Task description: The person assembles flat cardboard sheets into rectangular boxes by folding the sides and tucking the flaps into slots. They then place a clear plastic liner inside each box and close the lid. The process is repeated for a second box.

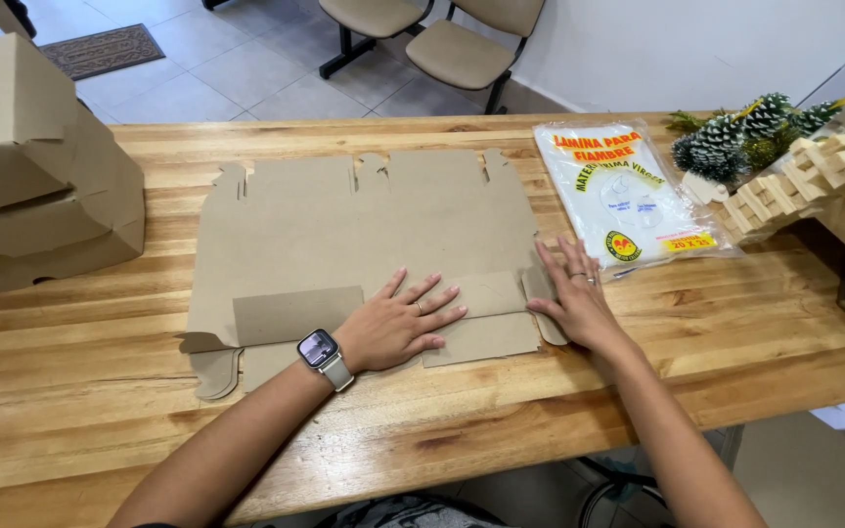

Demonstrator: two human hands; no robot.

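A flat brown cardboard box blank lies spread on the wooden table. Its near flap is folded up over the sheet. My left hand, with a watch on the wrist and a ring, presses flat with fingers spread on that folded flap near the middle. My right hand, also ringed, lies flat on the blank's right edge, on a small side tab. Neither hand grips anything.
Folded cardboard boxes are stacked at the table's left end. A clear packet of plastic sheets lies at right, with pine-cone decoration and wooden blocks behind it. Two chairs stand beyond the table.
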